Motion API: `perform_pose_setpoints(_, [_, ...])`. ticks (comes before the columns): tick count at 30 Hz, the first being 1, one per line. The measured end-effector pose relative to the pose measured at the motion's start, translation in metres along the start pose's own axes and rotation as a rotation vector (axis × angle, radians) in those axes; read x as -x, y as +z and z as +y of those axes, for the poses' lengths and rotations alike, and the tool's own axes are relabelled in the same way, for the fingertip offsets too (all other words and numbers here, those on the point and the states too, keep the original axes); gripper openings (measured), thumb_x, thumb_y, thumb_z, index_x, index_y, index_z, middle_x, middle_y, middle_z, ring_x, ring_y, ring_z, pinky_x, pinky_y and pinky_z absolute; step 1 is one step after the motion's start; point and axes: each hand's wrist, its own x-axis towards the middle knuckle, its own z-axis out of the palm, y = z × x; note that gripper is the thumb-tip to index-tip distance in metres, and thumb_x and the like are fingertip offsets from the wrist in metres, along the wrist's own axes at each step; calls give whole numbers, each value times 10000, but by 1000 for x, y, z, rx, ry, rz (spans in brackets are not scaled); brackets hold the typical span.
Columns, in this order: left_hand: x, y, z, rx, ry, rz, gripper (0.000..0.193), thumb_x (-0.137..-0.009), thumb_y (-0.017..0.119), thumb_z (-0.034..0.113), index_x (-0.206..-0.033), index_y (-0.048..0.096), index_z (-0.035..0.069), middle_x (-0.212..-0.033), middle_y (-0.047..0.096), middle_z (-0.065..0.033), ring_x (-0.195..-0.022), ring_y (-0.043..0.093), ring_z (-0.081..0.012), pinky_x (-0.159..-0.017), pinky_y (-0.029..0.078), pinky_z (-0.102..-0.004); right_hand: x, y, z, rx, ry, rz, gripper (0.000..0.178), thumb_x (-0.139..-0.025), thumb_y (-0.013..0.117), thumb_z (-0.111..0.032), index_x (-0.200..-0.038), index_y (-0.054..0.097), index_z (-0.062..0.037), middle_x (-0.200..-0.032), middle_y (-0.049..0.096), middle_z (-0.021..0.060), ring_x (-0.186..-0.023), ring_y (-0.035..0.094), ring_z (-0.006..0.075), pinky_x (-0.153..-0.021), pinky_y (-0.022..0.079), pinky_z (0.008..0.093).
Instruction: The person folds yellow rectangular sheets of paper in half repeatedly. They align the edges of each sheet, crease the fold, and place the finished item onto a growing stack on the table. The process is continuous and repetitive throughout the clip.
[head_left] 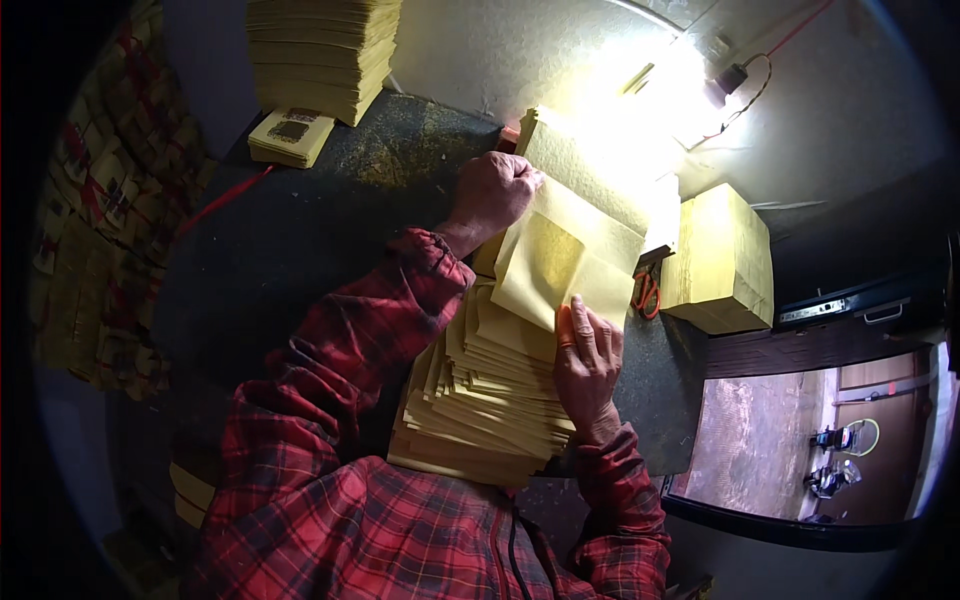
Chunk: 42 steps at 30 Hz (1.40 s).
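My left hand (495, 192), upper centre — pinching a thin yellow paper sheet (597, 230). My right hand (588, 368), right of centre — fingers against it, grip unclear.

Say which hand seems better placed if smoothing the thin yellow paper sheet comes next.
Probably the right hand: its outstretched fingers rest on the yellow sheet, while the left hand is curled closed farther up, seemingly pinching paper.

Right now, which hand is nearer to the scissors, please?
Right. The right hand is on the paper, to the left of the scissors and closer to the person. The left hand is farther, across the paper at its upper left.
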Motion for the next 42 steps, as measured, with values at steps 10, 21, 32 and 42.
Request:
perform_pose_setpoints(10, [-24,19,-3,-105,125,159,304,-988,764,260,-816,725,13,-694,668,-207,-668,710,-367,-683,553,-456,45,-6,-28,-146,-21,-247,455,-834,695,-108,-1276,738,-7,-1384,683,192,-1171,669,314,-1035,511,490])
perform_pose_setpoints(21, [-10,14,1,-78,64,47,242,-965,790,241,-958,757,2,-828,767,-178,-765,767,-310,-719,579,-432,-46,-14,3,-31,126,-157,744,-898,795,-119,-1591,524,-98,-1633,438,278,-1364,529,417,-1094,451,534])
perform_pose_setpoints(32, [41,-13,42,-109,240,-97,236,-970,754,134,-1160,711,3,-1076,778,-236,-969,783,-369,-864,627,-446,11,9,7,-80,179,-238,368,-950,643,-28,-1311,702,6,-1417,663,252,-1231,667,403,-1038,520,504])
perform_pose_setpoints(42, [160,19,10,-638,323,-810,480,-948,740,283,-1326,637,5,-1214,689,-167,-1209,643,-342,-1136,443,-528,71,16,-43,-358,264,-307,414,-1022,666,-154,-1376,639,59,-1523,573,287,-1474,497,440,-1242,368,551])
